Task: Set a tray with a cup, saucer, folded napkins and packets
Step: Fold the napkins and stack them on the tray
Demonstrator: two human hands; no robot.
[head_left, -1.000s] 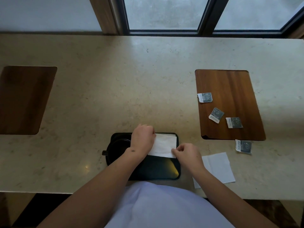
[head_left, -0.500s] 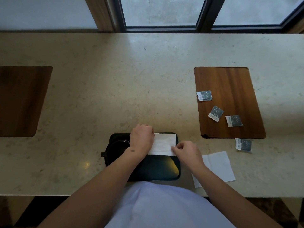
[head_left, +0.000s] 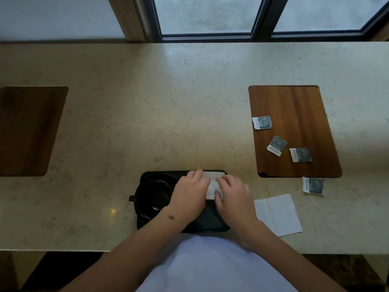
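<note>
Head view. My left hand [head_left: 190,196] lies flat on the folded napkin [head_left: 211,184], fingers straight and close together, pressing it down. My right hand [head_left: 233,196] lies flat beside it, fingers extended over the napkin's right part, thumb at its near edge. Only a strip of napkin shows between the two hands.

The napkin sits in the far right part of the black tray [head_left: 212,222], which is on the stone counter [head_left: 147,114] just in front of me. The black cup [head_left: 152,196] stands on its saucer [head_left: 160,177] in the tray's left half, handle pointing left; my left wrist crosses its right edge.

A second napkin [head_left: 277,214], unfolded with creases, lies on the counter just right of the tray. Three packets [head_left: 277,145] lie on the wooden board [head_left: 294,106] at right. A fourth packet [head_left: 313,185] lies on the counter just off the board's near edge. Another wooden board [head_left: 27,129] lies far left.
</note>
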